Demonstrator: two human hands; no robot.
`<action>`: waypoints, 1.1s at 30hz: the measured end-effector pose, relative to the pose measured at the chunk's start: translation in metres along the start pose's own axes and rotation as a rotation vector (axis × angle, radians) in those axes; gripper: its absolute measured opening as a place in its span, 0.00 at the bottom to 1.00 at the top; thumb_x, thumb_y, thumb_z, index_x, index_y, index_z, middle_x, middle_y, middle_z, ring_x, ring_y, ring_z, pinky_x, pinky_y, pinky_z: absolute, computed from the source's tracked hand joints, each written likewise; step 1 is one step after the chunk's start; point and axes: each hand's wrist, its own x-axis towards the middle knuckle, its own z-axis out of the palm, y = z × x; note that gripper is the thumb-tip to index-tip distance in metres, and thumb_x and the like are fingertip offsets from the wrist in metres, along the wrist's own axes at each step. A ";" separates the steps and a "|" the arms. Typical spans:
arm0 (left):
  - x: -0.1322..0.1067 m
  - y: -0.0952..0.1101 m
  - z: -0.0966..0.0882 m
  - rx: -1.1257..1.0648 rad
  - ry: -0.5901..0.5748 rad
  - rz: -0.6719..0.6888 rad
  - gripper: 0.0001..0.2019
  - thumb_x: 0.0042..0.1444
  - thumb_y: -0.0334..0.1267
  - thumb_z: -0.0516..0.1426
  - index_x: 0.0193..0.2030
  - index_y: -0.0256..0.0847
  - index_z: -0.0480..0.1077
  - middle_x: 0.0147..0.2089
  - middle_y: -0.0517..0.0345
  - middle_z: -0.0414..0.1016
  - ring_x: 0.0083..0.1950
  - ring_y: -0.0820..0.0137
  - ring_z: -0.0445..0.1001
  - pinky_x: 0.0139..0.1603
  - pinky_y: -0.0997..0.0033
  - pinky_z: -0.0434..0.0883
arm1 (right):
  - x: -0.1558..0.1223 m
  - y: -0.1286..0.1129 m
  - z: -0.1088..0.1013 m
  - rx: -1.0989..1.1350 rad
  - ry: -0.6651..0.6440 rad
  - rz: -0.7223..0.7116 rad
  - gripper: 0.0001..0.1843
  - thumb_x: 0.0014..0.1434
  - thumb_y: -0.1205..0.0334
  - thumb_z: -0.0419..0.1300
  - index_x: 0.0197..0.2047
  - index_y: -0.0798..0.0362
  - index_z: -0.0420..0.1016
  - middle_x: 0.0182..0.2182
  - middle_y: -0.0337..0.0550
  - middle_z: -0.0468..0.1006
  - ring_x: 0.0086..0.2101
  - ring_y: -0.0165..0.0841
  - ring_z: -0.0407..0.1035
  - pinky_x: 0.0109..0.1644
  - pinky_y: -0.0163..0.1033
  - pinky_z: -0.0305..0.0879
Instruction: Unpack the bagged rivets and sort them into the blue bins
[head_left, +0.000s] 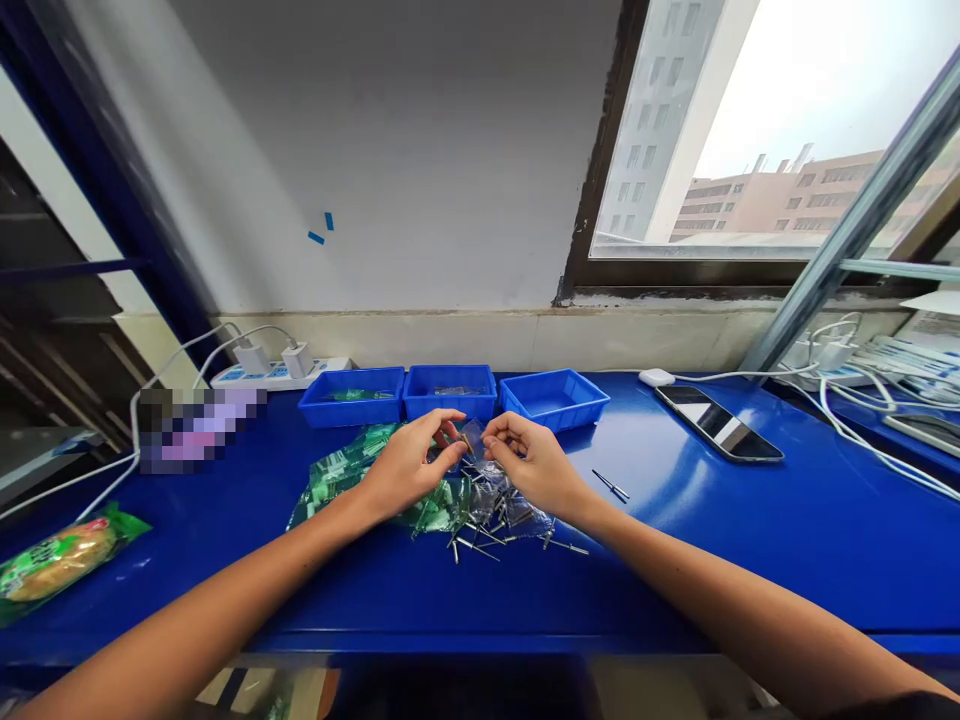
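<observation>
Above the pile, a small clear plastic bag (474, 436) is stretched between my two hands. My left hand (411, 462) has its thumb and fingertips at the bag's left edge, its index finger arched above. Curled fingers of my right hand (538, 462) pinch the bag's other side. What the bag holds, if anything, is too small to make out. Beneath them lie loose metal pop rivets (474, 545) and more clear bags (525, 515). Green-printed plastic packets (330, 478) spread under and left of my left hand.
Behind stand three blue bins: the left bin (350, 412) holds green packets, the middle bin (450, 372) clear packets, and the right bin (559, 400) shows a bare bottom. Stray rivets (611, 486) and a phone (720, 425) lie right; a wrapped bread (64, 560) and power strip (322, 372) left.
</observation>
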 end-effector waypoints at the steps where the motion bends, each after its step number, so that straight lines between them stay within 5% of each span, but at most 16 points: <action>1: 0.000 0.003 -0.002 -0.024 0.000 -0.003 0.12 0.56 0.41 0.52 0.45 0.39 0.66 0.37 0.56 0.73 0.36 0.69 0.71 0.31 0.72 0.66 | 0.000 0.001 0.000 0.001 0.006 0.000 0.03 0.55 0.63 0.53 0.32 0.53 0.66 0.24 0.38 0.71 0.27 0.29 0.67 0.30 0.36 0.60; 4: 0.000 0.010 -0.005 -0.104 -0.025 -0.040 0.09 0.56 0.40 0.52 0.36 0.38 0.69 0.31 0.57 0.73 0.32 0.71 0.70 0.28 0.73 0.64 | 0.002 0.003 0.000 0.002 0.026 -0.004 0.04 0.54 0.63 0.54 0.32 0.54 0.67 0.24 0.38 0.71 0.27 0.29 0.66 0.30 0.36 0.60; 10: 0.003 0.003 -0.003 -0.445 0.019 -0.174 0.11 0.52 0.44 0.55 0.35 0.37 0.67 0.28 0.60 0.70 0.29 0.72 0.68 0.30 0.72 0.65 | -0.001 -0.002 0.006 0.085 -0.001 0.038 0.11 0.54 0.62 0.56 0.42 0.54 0.64 0.24 0.34 0.69 0.25 0.26 0.63 0.27 0.34 0.58; 15: 0.003 0.001 0.001 -0.667 0.072 -0.241 0.12 0.50 0.45 0.58 0.34 0.38 0.66 0.27 0.61 0.69 0.29 0.73 0.68 0.34 0.72 0.67 | -0.004 -0.001 0.011 0.071 -0.010 0.041 0.04 0.55 0.62 0.54 0.34 0.54 0.67 0.22 0.35 0.67 0.24 0.26 0.61 0.28 0.35 0.58; 33: 0.001 0.002 -0.002 -0.533 0.027 -0.212 0.12 0.52 0.46 0.57 0.32 0.37 0.69 0.28 0.59 0.71 0.31 0.72 0.68 0.33 0.74 0.65 | -0.009 -0.006 0.011 -0.014 0.117 -0.035 0.02 0.54 0.65 0.54 0.31 0.53 0.66 0.23 0.37 0.70 0.25 0.27 0.63 0.29 0.35 0.59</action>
